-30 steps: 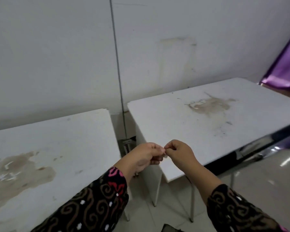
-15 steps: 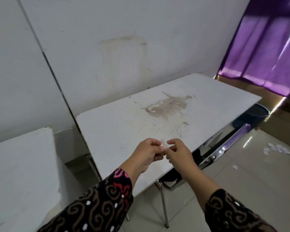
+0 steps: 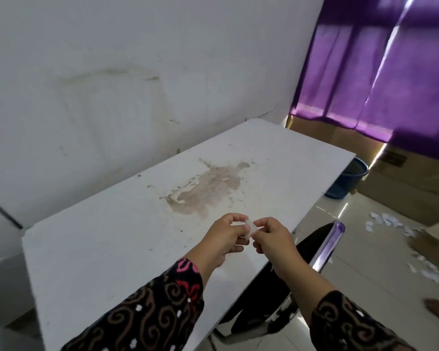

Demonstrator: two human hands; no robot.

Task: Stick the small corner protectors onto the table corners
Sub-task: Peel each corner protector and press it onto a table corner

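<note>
A small clear corner protector (image 3: pixel 250 228) is pinched between left hand (image 3: pixel 224 238) and right hand (image 3: pixel 271 239), fingertips brought together, above the stained white table (image 3: pixel 112 244), near its front edge.

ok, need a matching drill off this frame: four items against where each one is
Items
1 corner protector
2 brown stain
3 blue bucket
4 paper scraps

Places
a scattered over the floor tiles at right
b pinched between left hand and right hand
c standing on the floor past the far right corner
d on top of the white table

Pairs: 1-b, 2-d, 3-c, 4-a
</note>
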